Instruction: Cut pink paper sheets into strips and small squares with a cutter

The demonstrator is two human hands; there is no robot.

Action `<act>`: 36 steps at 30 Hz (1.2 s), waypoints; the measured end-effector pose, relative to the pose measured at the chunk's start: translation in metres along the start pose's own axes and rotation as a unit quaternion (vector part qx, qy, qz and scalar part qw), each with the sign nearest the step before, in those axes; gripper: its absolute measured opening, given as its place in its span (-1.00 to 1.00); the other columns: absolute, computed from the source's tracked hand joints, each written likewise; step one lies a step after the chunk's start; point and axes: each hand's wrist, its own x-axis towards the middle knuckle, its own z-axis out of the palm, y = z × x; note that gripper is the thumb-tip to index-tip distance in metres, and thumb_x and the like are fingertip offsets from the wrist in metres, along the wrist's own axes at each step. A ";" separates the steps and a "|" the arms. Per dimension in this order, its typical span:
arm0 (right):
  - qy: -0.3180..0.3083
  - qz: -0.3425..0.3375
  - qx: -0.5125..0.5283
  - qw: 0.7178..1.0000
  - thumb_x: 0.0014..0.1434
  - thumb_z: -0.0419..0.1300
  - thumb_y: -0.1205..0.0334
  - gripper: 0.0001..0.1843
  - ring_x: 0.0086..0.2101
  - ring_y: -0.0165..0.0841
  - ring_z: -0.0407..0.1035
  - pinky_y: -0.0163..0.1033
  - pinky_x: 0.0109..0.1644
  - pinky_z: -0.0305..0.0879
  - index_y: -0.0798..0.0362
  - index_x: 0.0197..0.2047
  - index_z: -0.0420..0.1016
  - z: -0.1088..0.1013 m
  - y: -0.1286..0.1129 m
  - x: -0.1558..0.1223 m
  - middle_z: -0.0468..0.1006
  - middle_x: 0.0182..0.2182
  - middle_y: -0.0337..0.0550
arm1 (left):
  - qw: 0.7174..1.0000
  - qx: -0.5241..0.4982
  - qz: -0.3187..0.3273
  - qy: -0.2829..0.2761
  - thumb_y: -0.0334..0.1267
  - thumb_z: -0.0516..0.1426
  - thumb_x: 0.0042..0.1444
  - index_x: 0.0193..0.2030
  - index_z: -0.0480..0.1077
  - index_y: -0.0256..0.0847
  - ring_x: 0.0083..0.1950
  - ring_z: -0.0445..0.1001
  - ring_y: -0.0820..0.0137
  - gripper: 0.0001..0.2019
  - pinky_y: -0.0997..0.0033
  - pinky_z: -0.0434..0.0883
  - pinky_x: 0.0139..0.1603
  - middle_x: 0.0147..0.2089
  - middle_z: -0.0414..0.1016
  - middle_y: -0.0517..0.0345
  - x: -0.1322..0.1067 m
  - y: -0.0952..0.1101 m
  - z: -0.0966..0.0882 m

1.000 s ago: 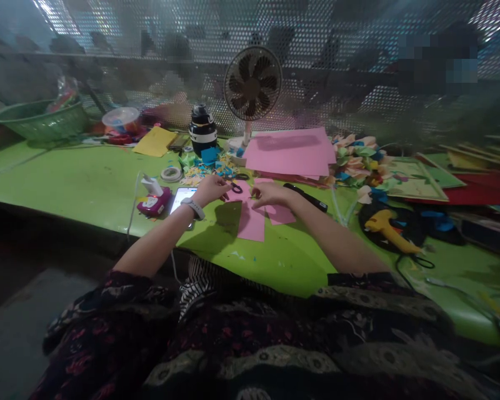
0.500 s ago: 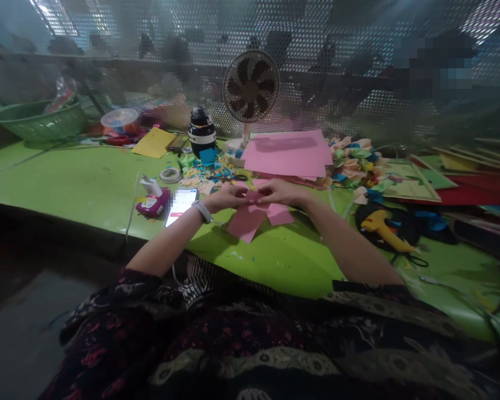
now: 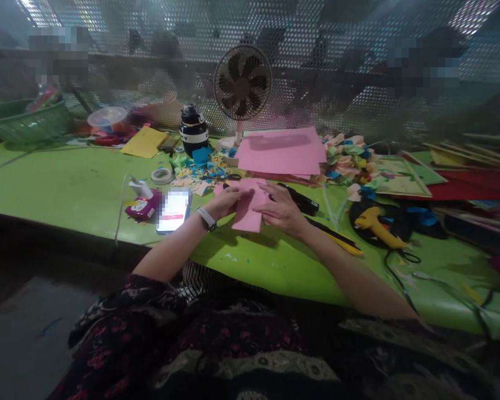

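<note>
Between my two hands is a stack of pink paper strips [image 3: 248, 214], raised a little over the green table. My left hand [image 3: 227, 201], with a white-strapped watch on the wrist, pinches the left edge of the paper. On the other side my right hand [image 3: 284, 211] grips the right edge, its thumb and fingers against the paper. Just beyond my right hand lies a black stapler-like tool [image 3: 302, 200]. A yellow and black cutter-like tool [image 3: 337, 240] rests under my right forearm. Larger pink sheets [image 3: 281, 151] lie behind my hands.
A lit phone [image 3: 174, 211] and a purple power device [image 3: 142, 207] are on the left. Behind stand a small fan [image 3: 242, 83] and a dark bottle [image 3: 194, 132], near paper scraps [image 3: 198, 180] and a tape roll [image 3: 161, 176]. A yellow glue gun [image 3: 379, 226] lies at right.
The paper pieces, fanned apart before, are now lined up in one stack. My right hand has shifted down along its right edge. The black tool and the cutter have come into sight.
</note>
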 end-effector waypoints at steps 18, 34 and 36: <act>0.143 0.279 0.245 0.917 0.11 0.28 -0.47 -0.36 -0.23 -0.20 0.49 -0.03 -0.14 0.56 0.01 -0.38 0.54 0.008 -0.020 0.002 0.59 -0.15 0.02 | 0.993 0.023 0.093 -0.072 -0.20 0.53 -0.09 0.02 0.57 -0.22 0.08 0.66 0.15 -0.48 0.11 0.53 0.18 0.03 0.70 -0.07 -0.024 -0.019 0.020; 0.127 0.299 0.239 0.915 0.13 0.29 -0.37 -0.45 -0.40 -0.27 0.39 -0.13 -0.27 0.34 0.00 -0.37 0.50 0.007 -0.025 0.002 0.55 -0.43 -0.13 | 0.994 0.032 0.083 -0.067 -0.11 0.49 -0.02 -0.15 0.60 -0.25 0.01 0.68 0.19 -0.63 0.17 0.55 0.12 -0.12 0.72 -0.01 -0.024 -0.020 0.021; 0.125 0.301 0.240 0.914 0.12 0.29 -0.38 -0.45 -0.40 -0.28 0.38 -0.13 -0.27 0.33 0.00 -0.37 0.50 0.006 -0.025 0.001 0.54 -0.44 -0.14 | 0.994 0.032 0.083 -0.066 -0.11 0.49 0.00 -0.15 0.60 -0.24 -0.01 0.68 0.21 -0.65 0.18 0.55 0.10 -0.13 0.72 0.01 -0.023 -0.021 0.020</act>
